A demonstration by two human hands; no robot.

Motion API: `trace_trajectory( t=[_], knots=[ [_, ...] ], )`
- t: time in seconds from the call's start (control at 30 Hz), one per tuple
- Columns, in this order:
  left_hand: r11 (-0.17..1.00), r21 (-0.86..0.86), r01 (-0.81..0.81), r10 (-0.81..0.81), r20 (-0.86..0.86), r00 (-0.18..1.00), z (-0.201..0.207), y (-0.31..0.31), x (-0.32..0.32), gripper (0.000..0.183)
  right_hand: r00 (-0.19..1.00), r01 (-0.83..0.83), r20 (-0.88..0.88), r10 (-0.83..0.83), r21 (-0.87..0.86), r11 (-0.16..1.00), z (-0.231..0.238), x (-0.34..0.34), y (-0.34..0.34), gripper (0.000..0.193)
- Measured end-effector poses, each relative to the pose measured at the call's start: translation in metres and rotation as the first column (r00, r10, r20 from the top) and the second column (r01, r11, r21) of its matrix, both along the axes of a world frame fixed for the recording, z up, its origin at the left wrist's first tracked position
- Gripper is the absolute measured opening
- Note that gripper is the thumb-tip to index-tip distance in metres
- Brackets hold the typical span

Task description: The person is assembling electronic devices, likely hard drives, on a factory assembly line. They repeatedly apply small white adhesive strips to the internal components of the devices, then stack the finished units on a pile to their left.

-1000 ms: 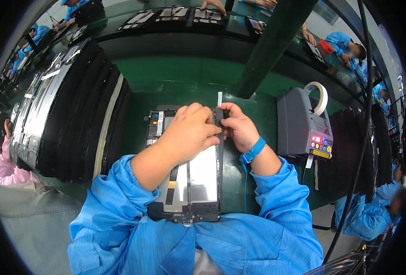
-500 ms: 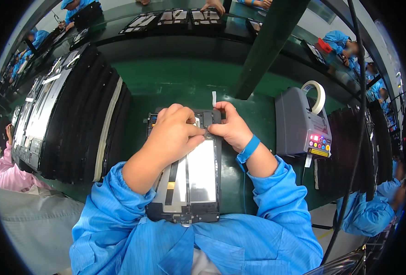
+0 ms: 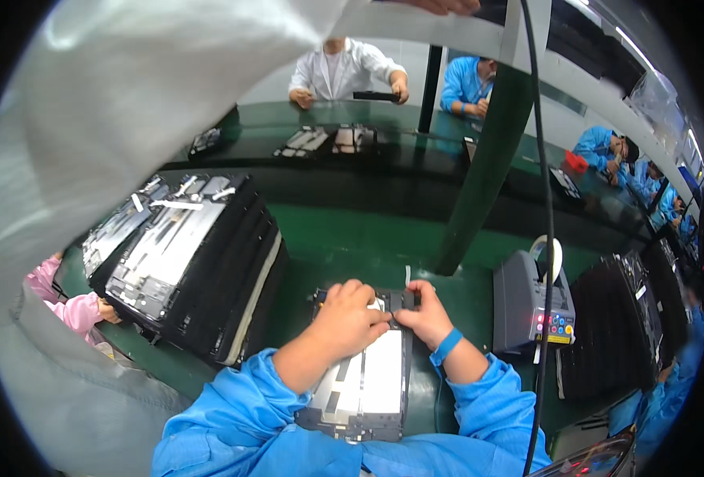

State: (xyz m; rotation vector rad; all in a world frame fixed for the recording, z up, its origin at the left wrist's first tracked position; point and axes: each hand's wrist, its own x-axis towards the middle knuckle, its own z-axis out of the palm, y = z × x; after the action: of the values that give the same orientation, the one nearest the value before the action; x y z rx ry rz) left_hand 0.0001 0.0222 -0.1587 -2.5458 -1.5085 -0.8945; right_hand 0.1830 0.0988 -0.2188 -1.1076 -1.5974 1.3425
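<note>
An opened tablet [image 3: 380, 381] with silver battery panels and a black frame lies in front of me. My left hand [image 3: 344, 322] rests over its far left part, fingers curled, thumb and forefinger drawn together near the middle. At the far right corner is my right hand [image 3: 427, 319], wearing a blue wrist strap [image 3: 447, 347]. Its thumb presses on the tablet close to my left fingertips, and the forefinger is bent away from it. A white tape strip [image 3: 408, 275] sticks up at that forefinger's tip. What lies between the fingertips is too small to tell.
Left stands a tall stack of black trays [image 3: 245, 270] with tablet parts on top. A grey tape dispenser [image 3: 519, 306] and more black stacks [image 3: 606, 326] stand right. A green post [image 3: 487, 167] and hanging black cable [image 3: 544, 159] cross the view. Grey cloth [image 3: 89, 143] covers the upper left.
The view has tilted up, so tablet and hands appear lower. Grey cloth now fills the upper left. A person in white shows across the table. My hands keep nearly the same pose on the tablet.
</note>
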Motion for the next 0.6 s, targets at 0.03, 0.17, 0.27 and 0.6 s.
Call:
trace_trajectory(
  t=[0.03, 0.17, 0.27, 0.6],
  knots=[
    [1.0, -0.003, -0.012, 0.012, -0.002, 1.0, 0.001, -0.003, 0.001, 0.02, 1.0, 0.007, -0.012, -0.007, 0.003, 1.0, 0.004, 0.0, -0.003, 0.064],
    [0.999, -0.021, -0.043, 0.043, 0.008, 0.999, 0.004, -0.009, 0.0, 0.02, 1.0, -0.002, -0.016, 0.002, 0.018, 1.0, 0.011, -0.004, -0.011, 0.064],
    [0.996, -0.065, -0.062, 0.062, 0.0, 0.998, 0.006, -0.011, -0.001, 0.019, 0.999, 0.007, 0.04, -0.012, 0.112, 0.994, 0.008, -0.005, -0.01, 0.063],
    [0.993, -0.102, -0.054, 0.058, 0.035, 0.998, 0.001, -0.011, -0.001, 0.02, 0.984, 0.136, 0.074, -0.16, 0.259, 0.956, 0.015, 0.003, -0.012, 0.033]
  ],
)
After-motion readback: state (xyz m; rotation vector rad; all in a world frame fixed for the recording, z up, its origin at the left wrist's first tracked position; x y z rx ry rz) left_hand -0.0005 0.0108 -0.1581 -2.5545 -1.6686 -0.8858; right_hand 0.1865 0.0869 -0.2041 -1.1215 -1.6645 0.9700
